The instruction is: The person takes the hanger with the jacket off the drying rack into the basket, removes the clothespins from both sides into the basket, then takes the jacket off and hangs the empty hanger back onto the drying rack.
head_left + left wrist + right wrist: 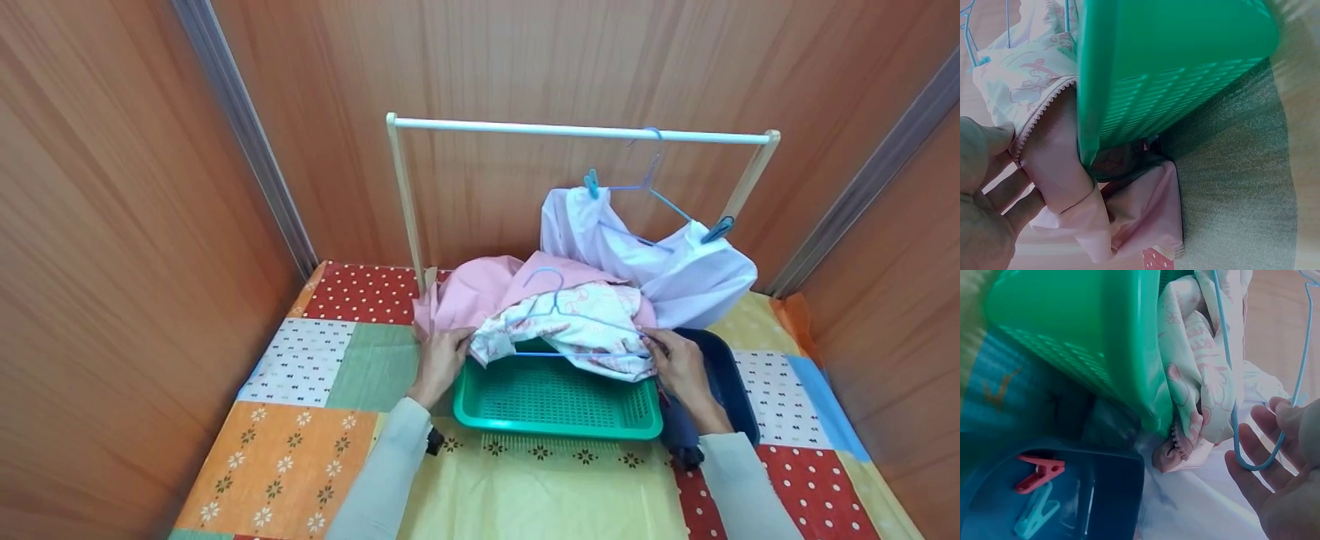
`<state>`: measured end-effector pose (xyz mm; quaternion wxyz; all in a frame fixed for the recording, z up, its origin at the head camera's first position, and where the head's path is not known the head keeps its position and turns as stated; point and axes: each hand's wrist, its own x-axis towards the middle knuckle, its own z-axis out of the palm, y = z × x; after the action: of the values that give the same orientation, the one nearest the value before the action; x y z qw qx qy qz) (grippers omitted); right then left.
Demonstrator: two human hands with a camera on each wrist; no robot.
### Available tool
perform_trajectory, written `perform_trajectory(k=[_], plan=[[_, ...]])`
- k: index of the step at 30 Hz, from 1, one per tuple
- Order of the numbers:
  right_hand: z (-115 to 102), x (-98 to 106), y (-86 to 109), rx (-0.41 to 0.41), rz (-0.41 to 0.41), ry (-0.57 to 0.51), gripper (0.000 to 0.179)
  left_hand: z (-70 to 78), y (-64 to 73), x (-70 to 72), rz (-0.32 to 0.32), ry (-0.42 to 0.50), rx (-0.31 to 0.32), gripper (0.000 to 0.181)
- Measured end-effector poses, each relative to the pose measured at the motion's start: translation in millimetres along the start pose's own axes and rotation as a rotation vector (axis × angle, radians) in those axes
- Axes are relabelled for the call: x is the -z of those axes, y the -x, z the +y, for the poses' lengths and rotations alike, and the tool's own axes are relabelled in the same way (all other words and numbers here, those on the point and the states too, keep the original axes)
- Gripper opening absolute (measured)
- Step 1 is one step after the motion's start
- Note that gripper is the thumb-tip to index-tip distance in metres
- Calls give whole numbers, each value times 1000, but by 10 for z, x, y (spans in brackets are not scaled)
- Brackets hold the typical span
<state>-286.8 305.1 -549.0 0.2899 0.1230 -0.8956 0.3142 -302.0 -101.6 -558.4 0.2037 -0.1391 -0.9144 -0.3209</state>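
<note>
My left hand [440, 365] pinches the edge of a white cloth printed with pink figures [604, 304]; in the left wrist view its scalloped trim runs up from the thumb. A blue wire clothes hanger [555, 300] lies over this cloth, hook upward. My right hand [1292, 455] holds the hanger's rounded right end, thumb and fingers about the wire. Beneath is a green basket [559, 430], with the cloth lying over its far rim. Pink fabric [480, 281] is bunched behind the printed cloth and hangs down outside the basket in the left wrist view.
A white-barred rack [517, 127] stands behind, where a white garment [690, 277] hangs on another hanger with a teal clothespin [592, 184] and a darker one [718, 229]. Right of the basket, a dark blue tray [739, 390] holds a red clothespin [1040, 473] and a turquoise one [1037, 511].
</note>
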Motion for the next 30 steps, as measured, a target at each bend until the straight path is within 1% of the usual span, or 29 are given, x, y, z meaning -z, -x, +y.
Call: perform_trajectory(k=[3,6,9,11,16,24,30], plan=[[-5,-6,-2,10,14,-16,21,-2,3,4,-2,7,10,21],[-13,-5,-5,23,46,-8,21,-10,-5,2,-3,15,13,22],[-24,17,-7,18,92,12,20,-21,-6,-7,-4,19,8,21],[-27,41,-6,6,108,22,21,-30,2,-12,-3,25,3,20],[-4,108,11,-6,110,30,21,-58,46,-35,-17,59,11,19],[47,255,5,36,131,15,18,-75,79,-46,-43,73,33,20],[81,400,2,13,145,20,16,-98,117,-63,-44,62,36,20]])
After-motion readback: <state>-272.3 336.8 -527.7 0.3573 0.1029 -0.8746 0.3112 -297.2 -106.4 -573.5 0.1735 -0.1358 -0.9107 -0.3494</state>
